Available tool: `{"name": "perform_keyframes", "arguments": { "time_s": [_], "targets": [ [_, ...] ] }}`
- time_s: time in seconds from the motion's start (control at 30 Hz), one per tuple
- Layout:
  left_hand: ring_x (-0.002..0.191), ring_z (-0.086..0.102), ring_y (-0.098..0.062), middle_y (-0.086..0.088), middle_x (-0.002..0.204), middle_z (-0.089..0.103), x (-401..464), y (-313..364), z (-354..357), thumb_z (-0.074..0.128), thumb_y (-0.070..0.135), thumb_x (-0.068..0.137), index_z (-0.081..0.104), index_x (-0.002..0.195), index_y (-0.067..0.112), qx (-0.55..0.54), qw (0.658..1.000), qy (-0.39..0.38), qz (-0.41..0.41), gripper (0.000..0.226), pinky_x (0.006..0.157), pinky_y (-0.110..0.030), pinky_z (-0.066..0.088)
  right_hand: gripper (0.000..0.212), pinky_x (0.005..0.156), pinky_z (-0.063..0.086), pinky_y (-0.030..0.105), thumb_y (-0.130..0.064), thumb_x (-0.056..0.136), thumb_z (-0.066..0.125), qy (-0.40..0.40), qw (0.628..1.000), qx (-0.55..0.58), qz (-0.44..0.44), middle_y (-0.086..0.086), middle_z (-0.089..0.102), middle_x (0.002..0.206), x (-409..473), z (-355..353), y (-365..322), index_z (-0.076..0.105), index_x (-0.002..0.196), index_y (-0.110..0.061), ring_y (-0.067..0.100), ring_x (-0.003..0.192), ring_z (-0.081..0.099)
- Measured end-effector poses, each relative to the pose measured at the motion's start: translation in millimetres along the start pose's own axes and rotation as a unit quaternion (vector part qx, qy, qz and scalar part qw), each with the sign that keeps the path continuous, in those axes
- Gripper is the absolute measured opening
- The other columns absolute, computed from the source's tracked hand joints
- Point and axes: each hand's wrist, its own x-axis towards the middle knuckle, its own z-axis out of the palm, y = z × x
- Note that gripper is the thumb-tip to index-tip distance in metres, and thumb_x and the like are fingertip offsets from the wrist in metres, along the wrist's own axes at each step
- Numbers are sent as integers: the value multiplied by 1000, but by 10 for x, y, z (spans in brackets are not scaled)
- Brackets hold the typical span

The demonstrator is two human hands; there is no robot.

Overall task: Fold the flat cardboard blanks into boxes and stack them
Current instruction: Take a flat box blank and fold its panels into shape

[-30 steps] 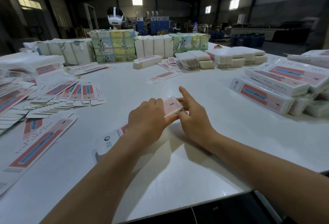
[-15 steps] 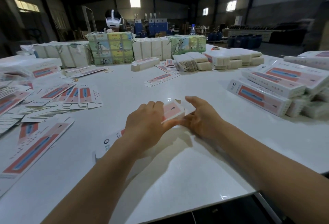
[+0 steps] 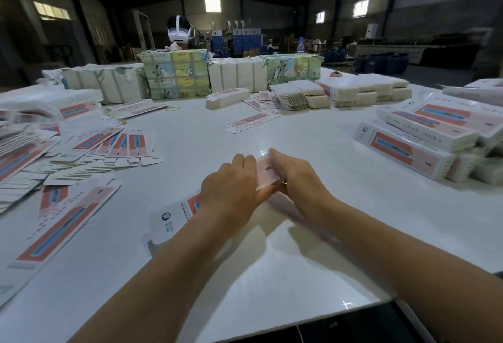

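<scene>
A long white and pink cardboard box (image 3: 174, 214) lies on the white table (image 3: 272, 274) in front of me, its far end raised between my hands. My left hand (image 3: 231, 187) grips the box from above near that end. My right hand (image 3: 294, 176) curls over the end flap (image 3: 268, 173) from the right. Most of the box's middle is hidden under my left hand and forearm. Folded boxes (image 3: 402, 149) are stacked at the right. Flat blanks (image 3: 65, 212) lie at the left.
Fanned flat blanks (image 3: 117, 146) spread over the left of the table. Wrapped bundles (image 3: 177, 75) and white stacks (image 3: 364, 92) line the far edge. A lone blank (image 3: 253, 122) lies mid-table. A person with a headset (image 3: 178, 32) sits behind the bundles. The table's near edge runs below my forearms.
My right hand has moved from beside the box end to over it, its fingers now curled on the end flap. My left hand keeps its grip on the box.
</scene>
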Motion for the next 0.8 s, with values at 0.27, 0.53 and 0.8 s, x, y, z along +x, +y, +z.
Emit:
{"name": "perform_keyframes", "arguments": {
  "time_s": [0.27, 0.53, 0.8],
  "targets": [
    [86, 57, -21, -2, 105, 55, 9, -40, 13, 28, 70, 83, 46, 124, 16, -8, 997, 77, 24, 70, 58, -28, 33, 32, 65, 58, 26, 4, 92, 47, -11, 980, 187, 64, 13, 71, 84, 104, -144, 1, 74, 80, -7, 21, 73, 69],
    [68, 61, -29, -12, 88, 64, -17, 1, -93, 61, 57, 77, 62, 111, 2, -16, 990, 131, 57, 65, 52, -32, 47, 37, 67, 56, 27, 3, 94, 43, 9, 976, 209, 64, 11, 74, 87, 121, -147, 34, 76, 84, -10, 23, 80, 71],
    [59, 60, -25, -10, 78, 64, -10, 11, -76, 76, 56, 65, 67, 101, 2, 58, 978, 180, 87, 66, 49, -29, 45, 30, 64, 55, 26, 7, 84, 45, 46, 977, 196, 75, 7, 66, 74, 67, -108, -20, 73, 75, 0, 15, 67, 64]
  ]
}}
